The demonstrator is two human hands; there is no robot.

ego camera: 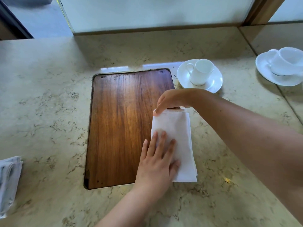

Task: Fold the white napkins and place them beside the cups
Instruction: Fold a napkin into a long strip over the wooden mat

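Both hands are on the same napkin (175, 141) right now. Left hand (157, 163) lies flat with fingers spread, pressing down on the near half of it. Right hand (172, 99) comes in from the right side and pinches the far edge between thumb and fingertips, so it's closed on the cloth rather than open.

From the head view, that napkin is already a narrow, layered rectangle, lying half on the right edge of the wooden panel (121, 125) set into the counter (49, 104) and half on the stone beside it. I'd say the folding of this one is nearly done, maybe one last crease or a smoothing pass. Placing is what's left: it lies near the cup but isn't set down beside it.

Cup (200, 72) stands upright on its saucer (213, 82) just past the panel's far right corner, and it looks empty as far as I can see into it. What seems to be its reflection shows in the mirrored wall on the right, though a second cup isn't ruled out.

At the left edge of the counter there's a pile of more napkins (9, 182), only partly in frame and blurry, so I can't count them. Those still need doing, I'd guess.
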